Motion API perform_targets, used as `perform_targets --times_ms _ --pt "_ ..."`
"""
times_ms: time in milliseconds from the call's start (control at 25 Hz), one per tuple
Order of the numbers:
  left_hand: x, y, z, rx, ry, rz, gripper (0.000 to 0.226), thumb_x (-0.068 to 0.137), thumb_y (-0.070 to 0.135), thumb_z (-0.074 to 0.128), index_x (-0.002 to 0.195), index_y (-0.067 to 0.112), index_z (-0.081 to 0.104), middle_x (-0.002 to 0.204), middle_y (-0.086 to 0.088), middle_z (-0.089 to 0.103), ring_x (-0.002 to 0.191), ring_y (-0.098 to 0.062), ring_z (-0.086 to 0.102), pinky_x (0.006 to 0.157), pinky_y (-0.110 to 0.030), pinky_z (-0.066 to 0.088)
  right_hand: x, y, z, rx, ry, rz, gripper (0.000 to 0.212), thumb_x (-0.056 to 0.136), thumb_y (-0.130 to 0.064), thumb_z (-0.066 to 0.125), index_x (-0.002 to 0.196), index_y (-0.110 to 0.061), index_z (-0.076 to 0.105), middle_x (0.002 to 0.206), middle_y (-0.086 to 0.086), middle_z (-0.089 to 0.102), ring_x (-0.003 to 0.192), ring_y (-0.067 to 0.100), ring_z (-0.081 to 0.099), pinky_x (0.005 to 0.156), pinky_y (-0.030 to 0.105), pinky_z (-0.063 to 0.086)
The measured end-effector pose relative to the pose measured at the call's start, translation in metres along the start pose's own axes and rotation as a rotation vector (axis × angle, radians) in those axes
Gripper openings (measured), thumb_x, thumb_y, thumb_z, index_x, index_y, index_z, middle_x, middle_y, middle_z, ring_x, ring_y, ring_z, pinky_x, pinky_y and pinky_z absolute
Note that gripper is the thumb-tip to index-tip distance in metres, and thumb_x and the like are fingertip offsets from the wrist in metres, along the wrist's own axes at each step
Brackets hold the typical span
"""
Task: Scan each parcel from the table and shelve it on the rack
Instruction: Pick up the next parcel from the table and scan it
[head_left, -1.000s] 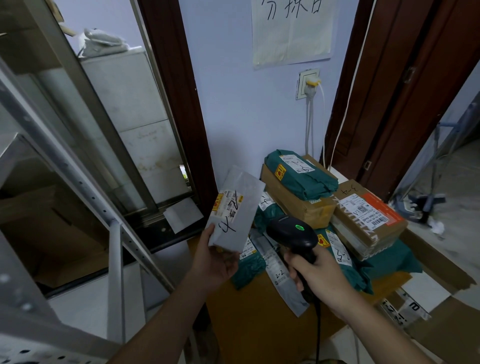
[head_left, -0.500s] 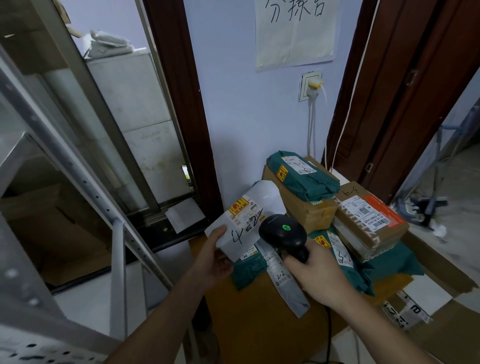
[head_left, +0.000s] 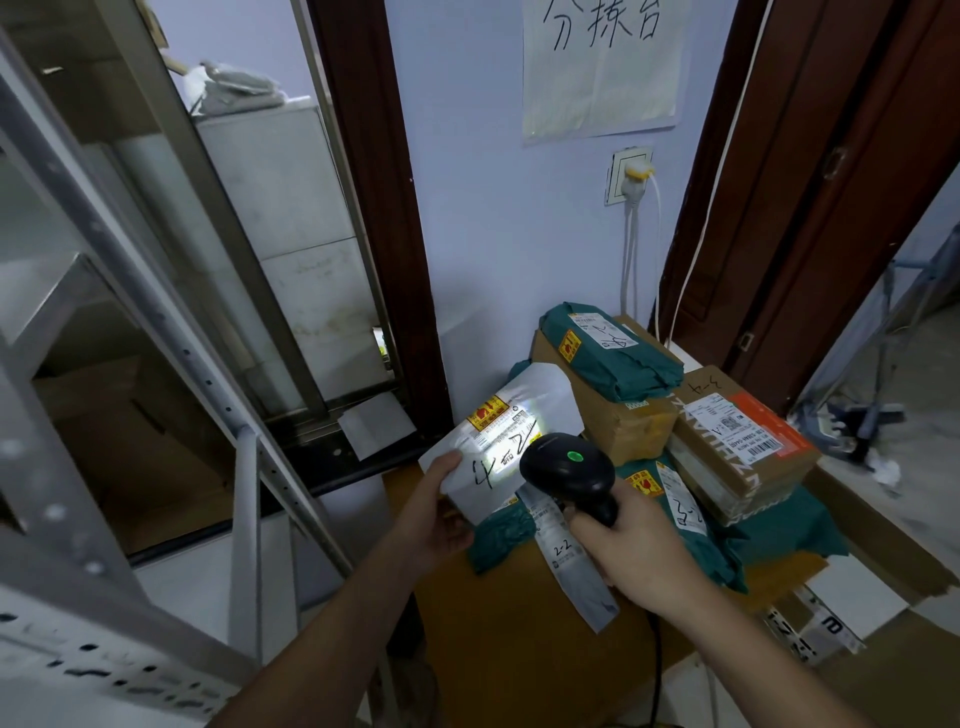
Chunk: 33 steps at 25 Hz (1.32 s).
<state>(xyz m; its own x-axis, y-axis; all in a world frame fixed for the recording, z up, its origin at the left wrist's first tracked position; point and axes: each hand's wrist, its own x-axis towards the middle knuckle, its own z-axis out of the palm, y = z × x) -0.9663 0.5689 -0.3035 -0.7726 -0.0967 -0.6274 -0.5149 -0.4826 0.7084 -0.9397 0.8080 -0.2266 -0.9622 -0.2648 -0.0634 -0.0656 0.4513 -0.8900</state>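
Scan under way, shelving yet to come

Head view: left hand (head_left: 441, 525) pinches the white parcel (head_left: 501, 441) above the table (head_left: 519, 649); right hand (head_left: 631, 545) grips the scanner (head_left: 569, 467), its light on the label. Several parcels wait stacked; the rack (head_left: 156, 332) stands left.
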Motion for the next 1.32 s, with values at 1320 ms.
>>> perform_targets --times_ms 1320 --pt "-0.199 -0.050 -0.105 0.067 -0.107 0.288 0.082 0.064 0.060 0.088 0.133 0.020 0.069 0.128 -0.015 0.073 0.127 -0.039 0.063 0.096 -0.053 0.058 -0.199 -0.068 0.019 0.185 0.203 -0.036 0.006 0.092 -0.016 0.067 0.088 -0.012 0.070 0.070 0.006 0.074 0.058 0.014 0.070 0.062 0.038 0.057"
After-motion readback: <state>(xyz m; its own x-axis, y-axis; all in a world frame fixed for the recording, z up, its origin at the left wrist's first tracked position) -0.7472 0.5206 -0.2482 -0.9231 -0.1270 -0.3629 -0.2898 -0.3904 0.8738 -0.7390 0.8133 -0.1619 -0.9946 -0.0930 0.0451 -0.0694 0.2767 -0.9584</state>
